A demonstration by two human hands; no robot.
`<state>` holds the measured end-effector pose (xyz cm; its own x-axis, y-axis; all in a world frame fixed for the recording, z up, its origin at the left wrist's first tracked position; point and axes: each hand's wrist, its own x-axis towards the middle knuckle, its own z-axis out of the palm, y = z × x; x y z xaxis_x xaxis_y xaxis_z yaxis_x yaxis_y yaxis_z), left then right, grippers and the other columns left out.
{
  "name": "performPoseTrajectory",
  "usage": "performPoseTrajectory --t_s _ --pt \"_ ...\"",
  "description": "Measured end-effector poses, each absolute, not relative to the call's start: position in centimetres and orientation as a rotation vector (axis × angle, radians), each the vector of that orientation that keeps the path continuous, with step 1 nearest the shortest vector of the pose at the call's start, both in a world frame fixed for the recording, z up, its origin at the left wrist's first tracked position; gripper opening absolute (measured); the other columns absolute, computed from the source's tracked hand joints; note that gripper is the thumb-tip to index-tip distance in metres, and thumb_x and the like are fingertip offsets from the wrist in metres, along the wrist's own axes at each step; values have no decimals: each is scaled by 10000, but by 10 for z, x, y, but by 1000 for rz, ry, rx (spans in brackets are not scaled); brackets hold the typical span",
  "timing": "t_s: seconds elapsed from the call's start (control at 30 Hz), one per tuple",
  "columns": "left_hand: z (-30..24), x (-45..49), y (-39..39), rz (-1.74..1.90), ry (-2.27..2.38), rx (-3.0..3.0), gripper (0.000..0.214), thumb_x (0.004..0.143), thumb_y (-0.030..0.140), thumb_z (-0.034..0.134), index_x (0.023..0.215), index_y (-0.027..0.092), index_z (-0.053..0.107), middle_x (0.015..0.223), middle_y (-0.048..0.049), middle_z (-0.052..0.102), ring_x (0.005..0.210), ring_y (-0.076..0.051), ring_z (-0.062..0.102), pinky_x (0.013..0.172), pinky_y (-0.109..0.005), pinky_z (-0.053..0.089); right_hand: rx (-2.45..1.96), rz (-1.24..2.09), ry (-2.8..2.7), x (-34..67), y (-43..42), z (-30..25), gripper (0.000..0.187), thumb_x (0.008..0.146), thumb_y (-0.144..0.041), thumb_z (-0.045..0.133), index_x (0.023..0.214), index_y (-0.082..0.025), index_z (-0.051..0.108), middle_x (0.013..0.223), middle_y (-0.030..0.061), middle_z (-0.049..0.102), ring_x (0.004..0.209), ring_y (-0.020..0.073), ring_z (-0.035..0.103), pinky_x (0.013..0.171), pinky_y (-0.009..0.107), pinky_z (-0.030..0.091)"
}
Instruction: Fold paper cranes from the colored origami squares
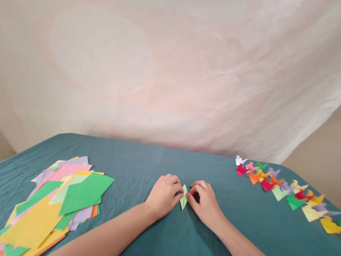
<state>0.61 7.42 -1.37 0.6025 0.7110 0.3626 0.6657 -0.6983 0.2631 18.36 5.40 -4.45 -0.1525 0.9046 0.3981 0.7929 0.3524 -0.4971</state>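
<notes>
A small pale green folded paper point(183, 202), shaped like a narrow diamond with a crease down its middle, lies on the dark green tablecloth between my hands. From the left, my left hand point(165, 195) pinches its side edge between thumb and fingers. My right hand point(204, 202) grips the opposite edge the same way, its thumb and forefinger forming a loop. Both thumbs meet the paper near its widest part, and its upper and lower points stick out. The fingertips partly hide its side edges.
A loose pile of coloured paper sheets point(83, 194) lies at the left. Along the right side stand rows of several folded paper birds point(295, 201) in many colours. The teal tablecloth point(153, 245) covers the table, and a pale cloth sheet point(180, 61) hangs behind it.
</notes>
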Motion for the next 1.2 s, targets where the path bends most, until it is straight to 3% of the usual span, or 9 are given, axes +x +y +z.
performPoseTrajectory --t_s 0.2,0.47,0.6,0.83,1.03,1.2 --pt "-4 8 66 502 1076 2961 210 895 227 455 799 179 635 850 -40 590 874 -184 505 798 -329 366 -1479 198 -2000 183 53 -43 69 802 -232 548 745 -193 547 908 46 562 879 205 499 782 344 388" --pt "-1 13 58 345 1140 3020 197 898 218 422 872 171 612 895 -67 575 912 -205 503 794 -336 393 -1487 184 -2014 182 52 -43 65 805 -206 541 868 -190 545 899 49 561 876 212 490 774 346 382" --pt "-1 13 54 283 1169 3032 186 891 225 426 983 167 577 957 -76 565 977 -219 485 837 -351 388 -1476 182 -2028 181 51 -43 61 810 -192 538 870 -190 546 918 49 563 892 211 488 775 340 377" --pt "2 8 28 304 1199 3025 350 920 227 322 1246 139 415 1202 -100 488 1140 -239 399 945 -385 325 -1467 186 -2034 181 49 -40 55 834 -214 518 872 -198 554 930 46 567 898 204 492 776 337 374" --pt "-4 10 19 333 1184 2950 470 890 445 395 1254 148 412 1249 -106 478 1131 -263 418 952 -404 321 -1461 200 -2016 181 50 -42 60 829 -193 520 872 -204 560 940 43 571 905 202 497 785 343 375" --pt "-11 8 18 335 1212 2929 521 892 480 367 1293 147 382 1279 -113 469 1145 -269 416 950 -415 317 -1450 201 -2024 180 48 -39 65 839 -196 511 870 -206 568 942 44 572 910 204 501 791 349 379"
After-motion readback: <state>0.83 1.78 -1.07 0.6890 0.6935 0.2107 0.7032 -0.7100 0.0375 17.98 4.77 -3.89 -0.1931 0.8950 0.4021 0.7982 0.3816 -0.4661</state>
